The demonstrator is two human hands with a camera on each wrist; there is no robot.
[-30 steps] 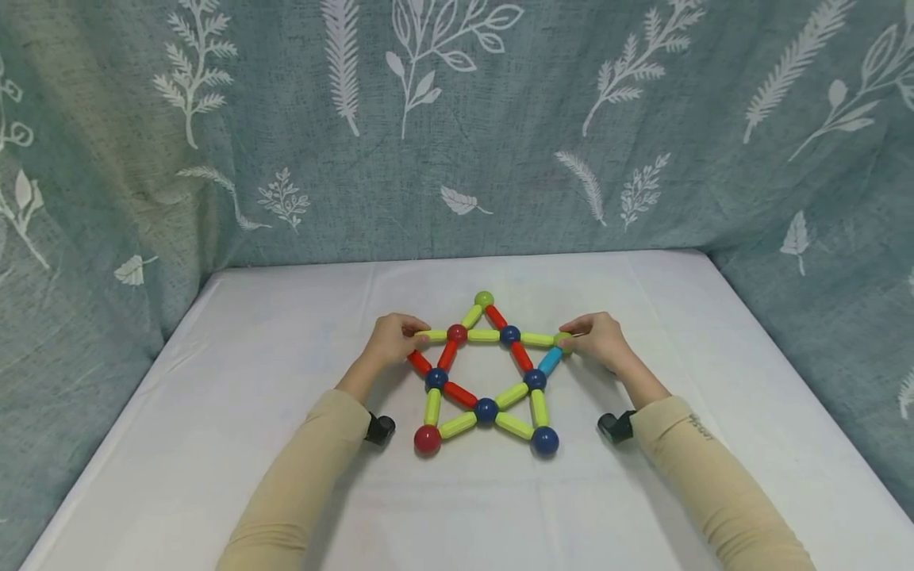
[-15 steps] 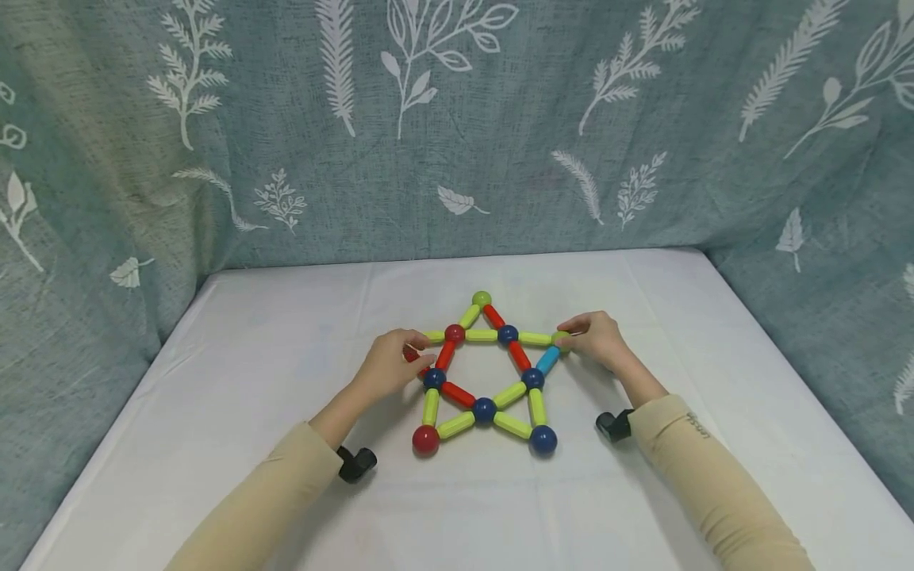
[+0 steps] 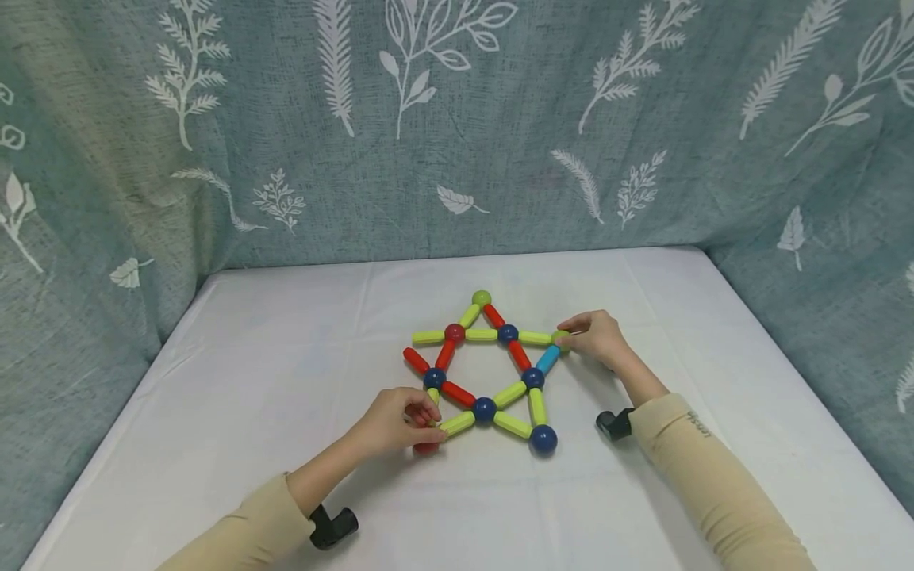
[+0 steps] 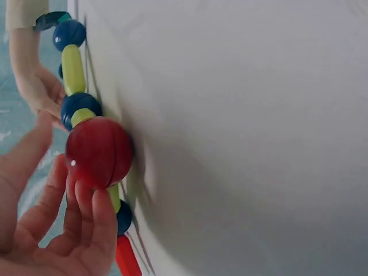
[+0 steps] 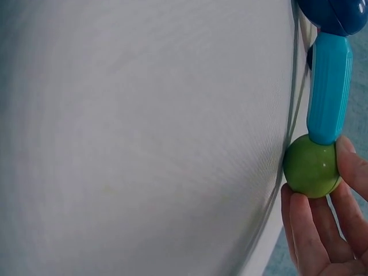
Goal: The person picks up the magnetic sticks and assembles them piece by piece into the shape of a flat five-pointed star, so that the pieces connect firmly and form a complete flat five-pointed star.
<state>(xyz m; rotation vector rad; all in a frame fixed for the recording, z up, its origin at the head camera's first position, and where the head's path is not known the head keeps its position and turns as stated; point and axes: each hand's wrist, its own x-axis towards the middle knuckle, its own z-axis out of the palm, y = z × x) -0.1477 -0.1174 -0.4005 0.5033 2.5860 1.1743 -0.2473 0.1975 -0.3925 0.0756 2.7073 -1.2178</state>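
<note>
A star-shaped figure of coloured rods and balls lies flat on the white tabletop. My left hand [image 3: 395, 424] is at the red ball [image 4: 102, 150] on its near left corner. In the left wrist view the fingers [image 4: 103, 215] reach the underside of that ball, while the thumb stands apart from it. At the right corner my right hand [image 3: 598, 339] pinches a green ball [image 5: 311, 168], joined to a light-blue rod [image 5: 329, 89]. At the left, a red rod [image 3: 416, 360] and a yellow-green rod [image 3: 427, 338] have free ends with no ball between them.
Another green ball [image 3: 481, 299] tops the far point, and a dark-blue ball [image 3: 543, 440] is at the near right corner. Black wrist cameras [image 3: 336, 527] sit by both cuffs. A leaf-patterned teal curtain [image 3: 457, 143] hangs behind the white table [image 3: 214, 381].
My left hand has left the free rod ends at the left and come down toward me to the red ball. The right hand stays at the green ball.
</note>
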